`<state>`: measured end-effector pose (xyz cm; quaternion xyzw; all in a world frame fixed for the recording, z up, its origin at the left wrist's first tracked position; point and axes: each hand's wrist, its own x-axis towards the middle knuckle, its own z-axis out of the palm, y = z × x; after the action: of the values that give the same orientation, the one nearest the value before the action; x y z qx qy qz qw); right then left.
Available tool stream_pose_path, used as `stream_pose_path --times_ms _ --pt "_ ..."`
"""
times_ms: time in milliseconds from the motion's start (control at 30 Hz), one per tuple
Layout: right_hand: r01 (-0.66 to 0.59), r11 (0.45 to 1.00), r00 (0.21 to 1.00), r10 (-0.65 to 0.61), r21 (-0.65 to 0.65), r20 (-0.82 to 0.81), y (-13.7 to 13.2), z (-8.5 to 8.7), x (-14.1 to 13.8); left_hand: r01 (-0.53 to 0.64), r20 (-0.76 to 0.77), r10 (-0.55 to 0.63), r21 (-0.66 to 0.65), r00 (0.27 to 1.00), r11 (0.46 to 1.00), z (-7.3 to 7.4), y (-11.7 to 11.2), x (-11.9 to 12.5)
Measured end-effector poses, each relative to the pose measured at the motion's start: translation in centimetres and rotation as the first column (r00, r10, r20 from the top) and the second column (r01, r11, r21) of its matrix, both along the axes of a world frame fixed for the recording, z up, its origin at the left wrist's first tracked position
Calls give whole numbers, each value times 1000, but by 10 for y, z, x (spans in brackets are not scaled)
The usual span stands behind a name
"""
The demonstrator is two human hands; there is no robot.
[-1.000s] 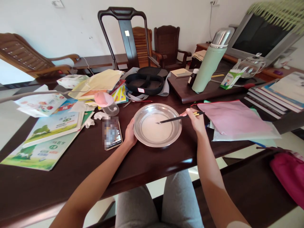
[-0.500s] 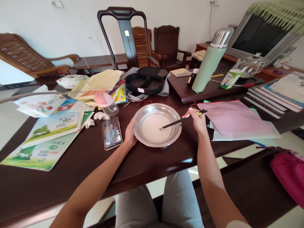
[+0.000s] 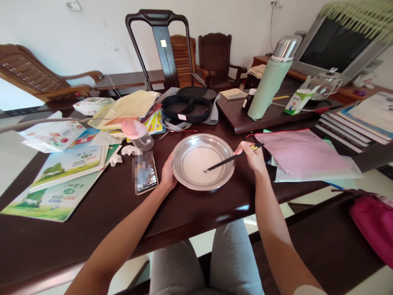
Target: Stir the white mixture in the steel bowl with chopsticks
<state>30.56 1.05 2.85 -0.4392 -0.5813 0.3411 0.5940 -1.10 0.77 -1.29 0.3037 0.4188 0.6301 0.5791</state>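
Note:
A shallow round metal plate [image 3: 184, 143] holding a thin white liquid sits on the dark wooden table [image 3: 184, 209] in front of me. My left hand [image 3: 168, 174] grips the plate's left rim. My right hand [image 3: 251, 155] is closed on a pair of dark chopsticks [image 3: 229, 159], whose tips dip into the white liquid near the plate's lower middle. A phone [image 3: 143, 172] lies just left of my left hand.
Books and papers [image 3: 70, 164] cover the table's left side, with a pink-lidded cup [image 3: 138, 133] among them. A black case [image 3: 187, 107] lies behind the plate. A pink folder [image 3: 301, 153], a green thermos [image 3: 270, 82], stacked books [image 3: 353, 123] and a glass teapot [image 3: 324, 86] are to the right. Wooden chairs stand behind.
The chopstick tips moved within the liquid, from the upper middle toward the right and then down and left. My right hand shifted slightly with them. The left hand kept its hold on the rim.

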Motion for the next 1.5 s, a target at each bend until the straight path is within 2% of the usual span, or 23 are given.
stream_pose_path --times_ms 67,133,300,367,500,567,633,733,800,933,1000,1100,1200,1267,1400,1433,1500 --pt "-108 994 992 109 -20 58 -1 0 -4 -1 7 1 -4 1000 1000 0 0 0" --pt "-146 989 984 147 -16 103 0 1 -6 3 13 -3 -8 1000 1000 1 0 1" --pt "67 997 997 -68 32 40 2 -1 4 -7 5 7 -19 1000 1000 2 0 1" --pt "98 995 995 -98 36 -6 2 -1 6 -10 -1 10 -25 1000 1000 2 -1 0" --pt "-83 996 995 84 -11 52 -2 2 -1 -4 -8 4 -24 1000 1000 2 -1 0" --pt "-133 991 987 135 -28 90 -3 3 -5 -1 -1 1 -21 1000 1000 2 -1 1" --pt "-83 996 992 84 -14 93 -2 4 -5 -2 7 2 -23 1000 1000 2 -1 1" --pt "66 998 998 -67 25 22 0 2 0 -4 5 4 -16 1000 1000 0 0 1" --pt "89 996 996 -89 29 -21 0 1 2 -1 -3 1 -9 1000 1000 0 0 0" --pt "-96 995 994 96 -7 54 -2 1 -3 4 -13 -4 -12 1000 1000 1 0 0" --pt "-132 991 987 133 -8 96 -1 1 -5 4 -15 -4 -8 1000 1000 2 -1 1" --pt "-4 1000 995 1 28 96 1 0 -2 3 -17 -3 -8 1000 1000 3 -1 1" --pt "118 993 993 -119 31 27 2 -1 3 2 -18 -2 -10 1000 1000 3 -1 1" --pt "82 997 997 -82 9 2 1 0 3 -4 -17 4 -18 1000 1000 3 -1 1" --pt "-123 992 988 125 -28 88 -2 2 -5 -9 -11 9 -22 1000 1000 3 -1 2" --pt "-135 991 985 137 -23 107 -2 2 -6 -9 -10 9 -23 1000 1000 3 -1 2" --pt "-79 997 990 78 3 116 -1 1 -5 -10 -9 9 -28 1000 1000 3 -2 2"
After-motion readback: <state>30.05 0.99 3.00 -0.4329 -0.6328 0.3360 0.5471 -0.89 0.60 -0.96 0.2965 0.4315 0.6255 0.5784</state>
